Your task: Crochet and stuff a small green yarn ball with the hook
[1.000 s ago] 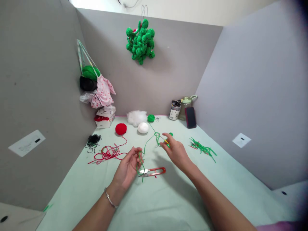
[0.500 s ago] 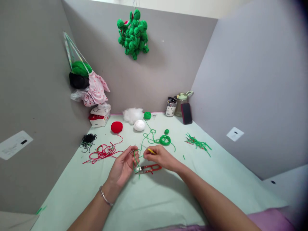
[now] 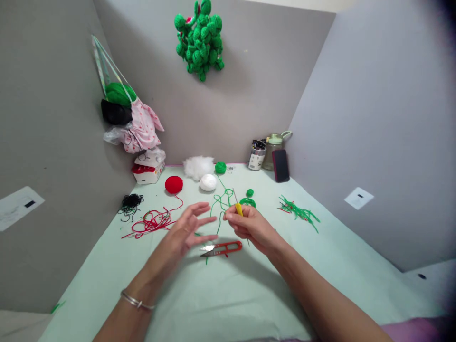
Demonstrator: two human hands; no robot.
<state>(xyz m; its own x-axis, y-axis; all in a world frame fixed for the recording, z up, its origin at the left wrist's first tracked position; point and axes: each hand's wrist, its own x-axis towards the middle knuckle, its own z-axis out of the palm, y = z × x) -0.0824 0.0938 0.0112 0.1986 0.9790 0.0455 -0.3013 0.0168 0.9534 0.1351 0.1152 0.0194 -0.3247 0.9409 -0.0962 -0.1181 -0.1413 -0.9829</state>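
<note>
My left hand [image 3: 188, 227] has its fingers spread, with nothing held in it. A crochet hook with a yellow handle [image 3: 239, 209] is gripped in my right hand [image 3: 252, 225], its thin metal shaft pointing up and away. A strand of green yarn [image 3: 218, 224] runs between the two hands and reaches my right fingertips; whether they pinch it is not clear. Just below the hands lie thread snips with a red handle [image 3: 228, 246], blades to the left. A coil of green yarn [image 3: 248, 202] is partly hidden behind my right hand.
Red yarn [image 3: 153, 224], a red yarn ball [image 3: 174, 185] and black yarn [image 3: 131, 201] lie left. White stuffing [image 3: 198, 167] and a white ball [image 3: 208, 182] are at the back. Green scraps [image 3: 298, 210], a phone [image 3: 280, 166] and a bottle [image 3: 272, 147] stand or lie right.
My left hand has let go of the green yarn and opened out its fingers. My right hand has turned, so the hook now points upward. The view has tilted slightly down.
</note>
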